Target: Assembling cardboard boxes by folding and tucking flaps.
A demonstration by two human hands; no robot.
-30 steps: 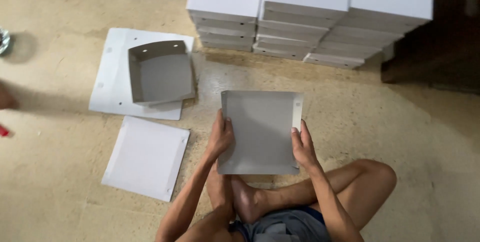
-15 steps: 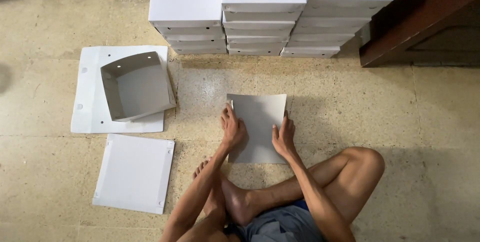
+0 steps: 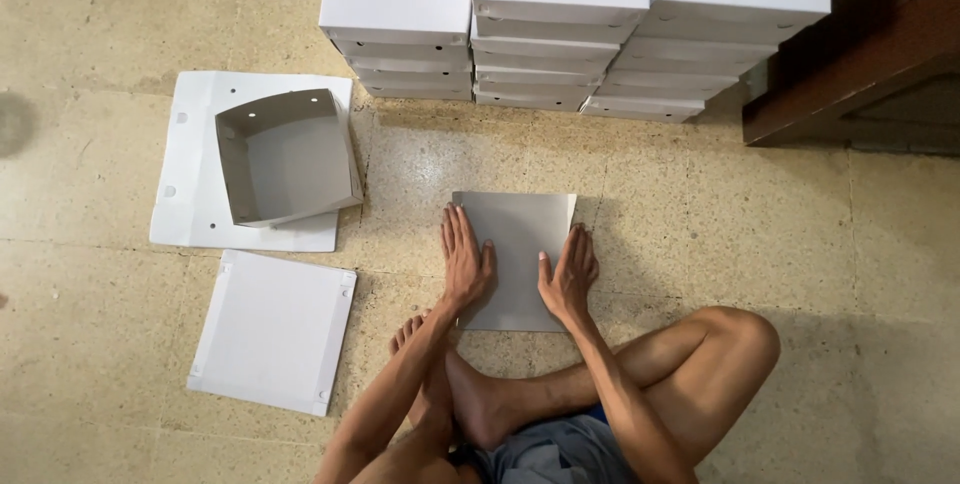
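Flat, both hands (image 3: pixel 467 262) (image 3: pixel 570 277) press palms-down on the grey cardboard sheet (image 3: pixel 515 229).

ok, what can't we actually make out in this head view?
- Grey card sheet: side edges covered by left hand and right hand; folds there unreadable.
- White box stacks: tops cut off by the upper frame edge.
- Brown wooden furniture: cut off by the right edge.

Single head-worn view looked steeply down from above the seated person, close over the tiled floor (image 3: pixel 120 4) ahead.
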